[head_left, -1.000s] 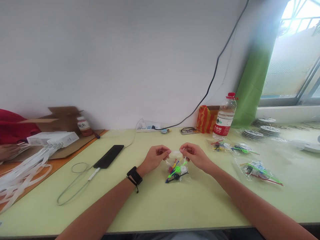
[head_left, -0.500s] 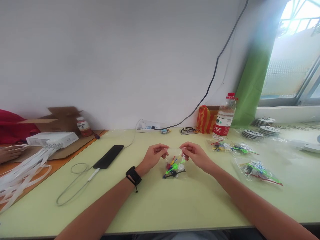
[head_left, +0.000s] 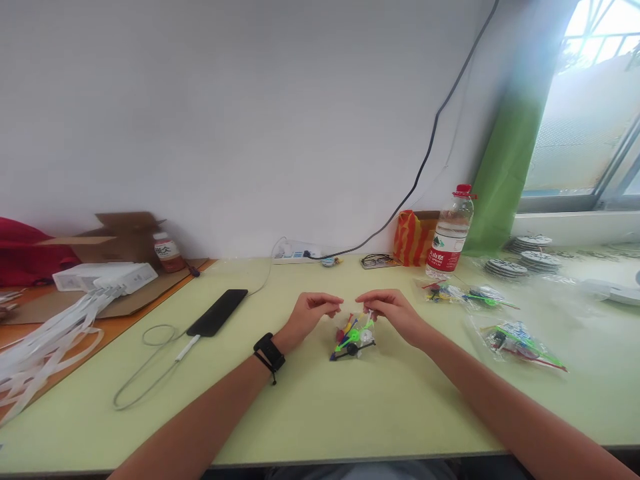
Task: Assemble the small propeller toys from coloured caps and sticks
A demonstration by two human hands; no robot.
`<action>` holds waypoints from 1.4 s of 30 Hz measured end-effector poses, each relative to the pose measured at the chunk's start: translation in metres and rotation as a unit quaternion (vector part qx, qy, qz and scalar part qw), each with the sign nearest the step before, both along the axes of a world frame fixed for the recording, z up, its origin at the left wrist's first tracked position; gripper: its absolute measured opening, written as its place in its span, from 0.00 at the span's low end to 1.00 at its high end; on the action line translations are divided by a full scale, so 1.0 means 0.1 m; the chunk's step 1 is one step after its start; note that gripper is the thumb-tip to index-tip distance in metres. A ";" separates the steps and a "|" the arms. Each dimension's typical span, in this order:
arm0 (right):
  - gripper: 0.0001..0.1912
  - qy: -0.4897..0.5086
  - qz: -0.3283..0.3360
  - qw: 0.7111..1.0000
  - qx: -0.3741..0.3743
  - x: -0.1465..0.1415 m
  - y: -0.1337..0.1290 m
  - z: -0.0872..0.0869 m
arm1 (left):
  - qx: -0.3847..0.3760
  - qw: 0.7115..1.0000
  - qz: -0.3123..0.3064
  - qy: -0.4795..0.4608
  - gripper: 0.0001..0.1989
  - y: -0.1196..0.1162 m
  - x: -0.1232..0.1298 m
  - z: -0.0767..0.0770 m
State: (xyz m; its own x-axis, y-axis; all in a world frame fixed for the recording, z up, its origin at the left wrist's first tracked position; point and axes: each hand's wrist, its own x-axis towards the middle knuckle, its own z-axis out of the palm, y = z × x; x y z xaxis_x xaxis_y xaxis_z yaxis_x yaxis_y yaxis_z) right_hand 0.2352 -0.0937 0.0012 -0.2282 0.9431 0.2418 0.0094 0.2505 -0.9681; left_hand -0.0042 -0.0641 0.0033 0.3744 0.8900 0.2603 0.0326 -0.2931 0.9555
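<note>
Two hands – left hand (head_left: 311,315), right hand (head_left: 393,312) – pinching small clear bag (head_left: 354,331), top edge seemingly hidden, coloured parts blurred

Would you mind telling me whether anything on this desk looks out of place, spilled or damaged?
Nothing stands out. Both hands, left hand and right hand, pinch the top of a small clear bag of coloured parts over the green table. The water bottle stands upright, and the other filled bags lie flat and look intact.
</note>
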 end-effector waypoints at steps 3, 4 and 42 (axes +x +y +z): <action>0.15 -0.003 0.006 1.000 0.000 0.00 -0.01 0.02 | 0.003 1.000 -0.012 0.003 0.10 0.01 -0.02 -0.03; 0.16 -0.009 0.008 1.000 0.008 0.00 -0.02 0.03 | 0.007 1.000 -0.013 0.005 0.11 0.02 -0.02 -0.03; 0.22 -0.213 0.073 0.973 0.053 -0.01 -0.01 -0.05 | 0.021 0.978 -0.085 0.191 0.21 0.06 -0.08 0.09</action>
